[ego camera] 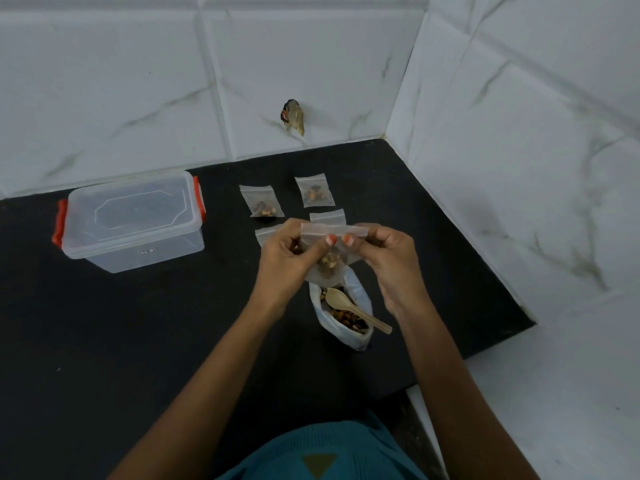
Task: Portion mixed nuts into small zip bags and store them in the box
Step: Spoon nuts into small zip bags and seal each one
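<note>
Left hand (287, 254) and right hand (388, 258) pinch the zip bag (332, 233) by its top edge

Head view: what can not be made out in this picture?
All in the head view:
Held zip bag: seal state, covered by left hand and right hand fingers.
Rear bag, side bag: contents, hidden behind hands.
Box label: too small to read.
</note>
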Motion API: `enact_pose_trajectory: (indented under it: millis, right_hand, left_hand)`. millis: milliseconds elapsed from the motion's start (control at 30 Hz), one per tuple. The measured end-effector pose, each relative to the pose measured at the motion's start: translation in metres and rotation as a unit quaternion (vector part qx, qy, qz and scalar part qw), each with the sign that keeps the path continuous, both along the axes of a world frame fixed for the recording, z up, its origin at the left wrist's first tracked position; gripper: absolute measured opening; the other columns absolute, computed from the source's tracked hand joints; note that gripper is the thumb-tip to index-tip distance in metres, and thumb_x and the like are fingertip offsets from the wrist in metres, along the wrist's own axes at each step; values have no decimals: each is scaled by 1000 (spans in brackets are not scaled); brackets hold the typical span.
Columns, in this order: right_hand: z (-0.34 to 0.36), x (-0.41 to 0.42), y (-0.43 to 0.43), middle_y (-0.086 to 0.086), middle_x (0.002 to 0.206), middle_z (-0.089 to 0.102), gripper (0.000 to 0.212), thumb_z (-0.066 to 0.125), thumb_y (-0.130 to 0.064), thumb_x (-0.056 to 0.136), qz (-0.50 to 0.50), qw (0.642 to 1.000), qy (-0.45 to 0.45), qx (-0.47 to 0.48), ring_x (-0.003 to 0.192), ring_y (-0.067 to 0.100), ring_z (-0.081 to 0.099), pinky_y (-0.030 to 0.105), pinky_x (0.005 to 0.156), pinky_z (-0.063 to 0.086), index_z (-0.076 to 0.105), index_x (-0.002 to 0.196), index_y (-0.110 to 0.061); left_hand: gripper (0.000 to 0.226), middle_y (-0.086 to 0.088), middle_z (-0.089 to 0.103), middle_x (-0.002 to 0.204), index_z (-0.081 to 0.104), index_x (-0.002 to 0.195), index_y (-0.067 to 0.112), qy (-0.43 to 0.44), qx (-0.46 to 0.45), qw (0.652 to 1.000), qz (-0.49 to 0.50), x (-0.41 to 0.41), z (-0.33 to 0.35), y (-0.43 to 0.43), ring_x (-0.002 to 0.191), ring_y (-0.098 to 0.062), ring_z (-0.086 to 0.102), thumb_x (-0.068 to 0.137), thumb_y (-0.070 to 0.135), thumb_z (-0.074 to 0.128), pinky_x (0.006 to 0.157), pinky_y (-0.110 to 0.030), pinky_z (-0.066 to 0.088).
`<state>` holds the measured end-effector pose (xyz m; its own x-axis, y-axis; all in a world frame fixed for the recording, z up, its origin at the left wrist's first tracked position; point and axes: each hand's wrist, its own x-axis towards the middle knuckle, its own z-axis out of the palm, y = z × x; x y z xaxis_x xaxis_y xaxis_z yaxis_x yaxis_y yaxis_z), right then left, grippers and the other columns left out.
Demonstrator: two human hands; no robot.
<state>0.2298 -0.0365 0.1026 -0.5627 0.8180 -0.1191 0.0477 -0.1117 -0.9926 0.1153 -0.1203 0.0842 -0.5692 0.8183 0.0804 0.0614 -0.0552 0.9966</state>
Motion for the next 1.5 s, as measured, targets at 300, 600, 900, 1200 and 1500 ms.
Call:
enact_pose_trajectory:
  millis: [300,600,900,1200,1500]
  right_hand:
    - [4,-6,-1,1,87,70,10,62,-7,83,23,999,26,-28,81,7,68,21,72,56,67,89,-13]
    - [-2,-7,3,4,87,63,9,56,0,85,-35,999,6,22,75,-1,63,11,62,49,64,91,1]
    - [-2,-4,5,6,104,68,30,65,-26,75,41,997,9,-57,98,17,65,32,85,53,65,102,-13]
    - [-6,-11,5,-3,83,64,10,62,-8,84,-42,995,-53,72,70,-9,61,7,59,47,66,93,-5]
    - [-3,-10,5,-2,84,65,9,62,-6,84,-33,999,-1,21,69,-8,63,7,57,46,65,91,-9]
  left_hand:
    - [10,-2,67,91,61,92,15,-112,28,993,21,-1,2,1,89,-15,66,84,11,60,79,-26,55]
    - [15,1,68,93,63,95,17,-94,18,995,-6,-1,1,2,84,-4,66,82,8,61,70,-15,52]
    - [12,9,68,80,63,88,17,-82,37,996,-8,-3,2,4,79,-3,64,87,7,56,70,-17,52]
    - [12,10,72,87,68,91,20,-68,7,997,-25,-5,-1,3,90,-4,66,85,16,58,79,-17,52]
    - [14,-1,68,84,67,82,18,-37,10,999,27,-6,-3,9,85,-11,62,89,15,56,76,-18,50]
